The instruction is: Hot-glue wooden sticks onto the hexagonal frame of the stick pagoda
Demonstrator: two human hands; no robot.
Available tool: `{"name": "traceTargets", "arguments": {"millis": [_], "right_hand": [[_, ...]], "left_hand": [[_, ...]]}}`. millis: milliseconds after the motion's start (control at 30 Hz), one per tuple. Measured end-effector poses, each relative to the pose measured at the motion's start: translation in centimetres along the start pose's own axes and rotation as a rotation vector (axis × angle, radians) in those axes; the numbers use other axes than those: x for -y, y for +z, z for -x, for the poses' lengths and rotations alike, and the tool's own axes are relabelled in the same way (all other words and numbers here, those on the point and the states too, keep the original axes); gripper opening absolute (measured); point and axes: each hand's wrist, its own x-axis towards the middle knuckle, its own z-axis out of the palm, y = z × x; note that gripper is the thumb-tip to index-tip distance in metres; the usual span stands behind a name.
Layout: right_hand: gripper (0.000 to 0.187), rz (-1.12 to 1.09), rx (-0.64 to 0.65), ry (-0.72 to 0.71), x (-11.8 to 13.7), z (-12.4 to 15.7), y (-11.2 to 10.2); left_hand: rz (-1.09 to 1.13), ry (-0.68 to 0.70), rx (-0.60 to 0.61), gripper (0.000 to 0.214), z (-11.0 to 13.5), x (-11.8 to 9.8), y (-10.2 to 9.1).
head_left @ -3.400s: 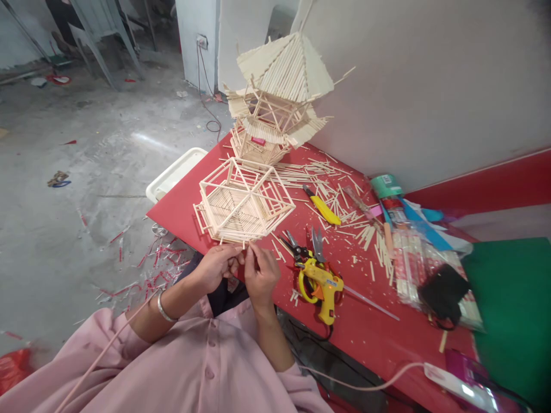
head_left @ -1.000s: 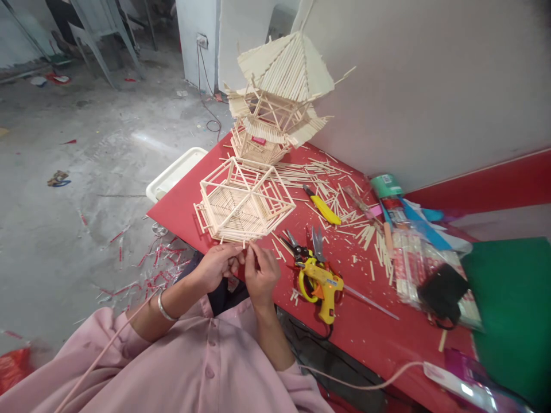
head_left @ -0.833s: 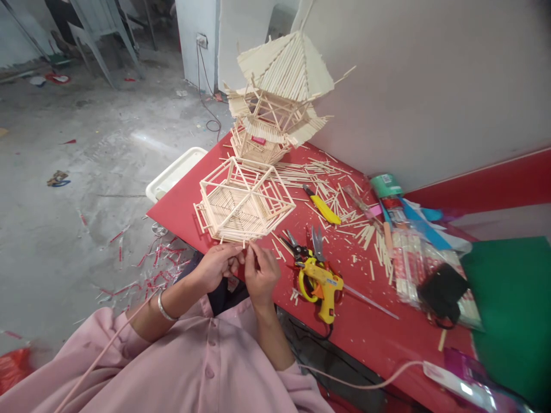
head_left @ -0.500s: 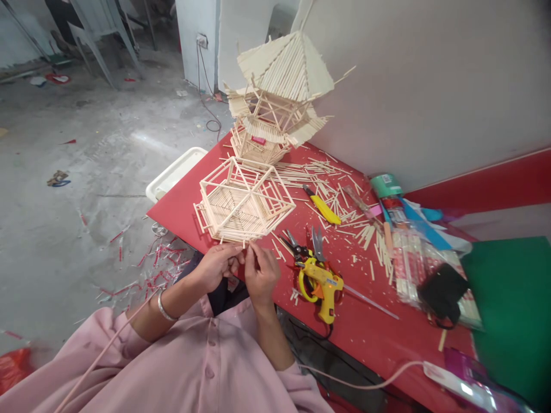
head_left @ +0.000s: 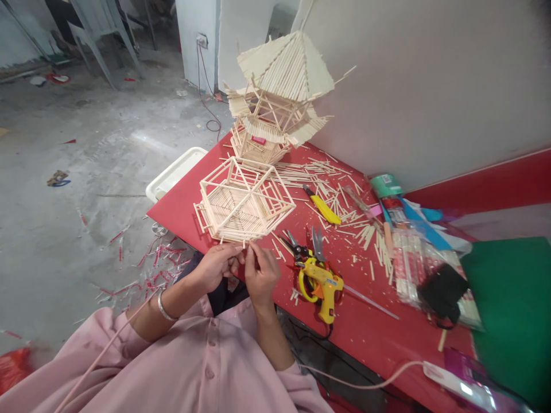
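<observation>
A six-sided frame of pale wooden sticks (head_left: 241,205), with a stick floor and spokes, lies at the table's near left edge. Both hands meet at its near side. My left hand (head_left: 218,266) is closed, thumb and fingertips pinched along the lowest stick there. Close beside it, my right hand (head_left: 262,277) is closed too, its fingertips pinching by a short upright stick end (head_left: 244,244). The fingers partly hide what they grip. Behind the frame stands a tiered stick pagoda (head_left: 286,74) with a pointed roof.
Right of the hands, a yellow glue gun (head_left: 329,292) lies over scissors (head_left: 317,245). A yellow utility knife (head_left: 325,209) rests among loose sticks (head_left: 301,175). Farther right are bagged sticks (head_left: 413,264), a black object (head_left: 443,292) and a green board (head_left: 512,310). A pink cable (head_left: 361,387) crosses in front.
</observation>
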Motion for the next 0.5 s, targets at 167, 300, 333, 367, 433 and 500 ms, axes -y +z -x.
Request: {"name": "traceTargets", "arguments": {"millis": [167, 300, 333, 367, 433, 500], "right_hand": [[0.023, 0.016, 0.002, 0.000, -0.09, 0.05, 0.00], [0.022, 0.012, 0.005, 0.002, -0.11, 0.11, -0.05], [0.022, 0.011, 0.006, 0.001, -0.09, 0.10, -0.07], [0.022, 0.010, 0.004, -0.001, -0.06, 0.07, -0.09], [0.021, 0.004, -0.001, -0.008, 0.03, -0.01, -0.12], [0.021, 0.005, -0.006, -0.014, 0.10, -0.09, -0.13]], "left_hand": [[-0.001, 0.007, -0.004, 0.035, -0.05, 0.16, -0.11], [-0.012, 0.014, 0.002, 0.036, -0.09, 0.18, -0.13], [-0.014, 0.014, 0.004, 0.036, -0.08, 0.16, -0.12], [-0.016, 0.014, 0.004, 0.036, -0.06, 0.13, -0.09], [-0.018, 0.013, -0.001, 0.036, -0.03, 0.08, -0.06], [-0.015, 0.015, -0.003, 0.036, 0.00, 0.06, -0.05]]}}
